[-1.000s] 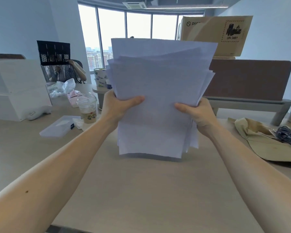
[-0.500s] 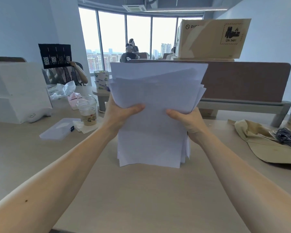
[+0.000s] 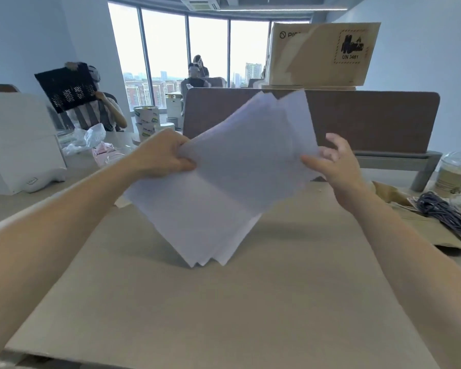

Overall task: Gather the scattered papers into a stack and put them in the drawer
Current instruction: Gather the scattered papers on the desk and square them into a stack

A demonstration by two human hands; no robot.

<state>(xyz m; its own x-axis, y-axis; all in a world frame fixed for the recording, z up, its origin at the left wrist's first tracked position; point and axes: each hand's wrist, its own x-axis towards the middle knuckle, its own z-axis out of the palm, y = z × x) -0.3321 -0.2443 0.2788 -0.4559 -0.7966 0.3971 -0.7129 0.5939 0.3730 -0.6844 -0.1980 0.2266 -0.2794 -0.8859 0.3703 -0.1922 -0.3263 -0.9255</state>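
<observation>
Closest to us is the tan desk [image 3: 224, 315], with both our forearms reaching in over it. Above the middle of it we've got the papers [image 3: 224, 187] in one loose stack. It's tilted on the diagonal, so one corner points down at the desk, and we can't tell if that corner actually touches. The edges are fanned out, not squared up.

Our left hand [image 3: 163, 157] grips the stack's left edge with the fingers curled round it. Our right hand [image 3: 336, 162] is at the right edge with the thumb lying on the sheets. Its other fingers are spread and loosely bent, clear of the paper, so it's not really gripping.

Off to the right there's a coil of dark cable [image 3: 442, 211] and a lidded cup [image 3: 453, 177]. On the left sit a white box [image 3: 19, 145] and a crumpled plastic bag [image 3: 85, 137].

Behind the stack runs a brown divider panel [image 3: 370, 121] with a cardboard box [image 3: 320, 54] above it. Further back a seated person holds up a black tray [image 3: 67, 89], and windows [image 3: 165, 49] are at the very back.
</observation>
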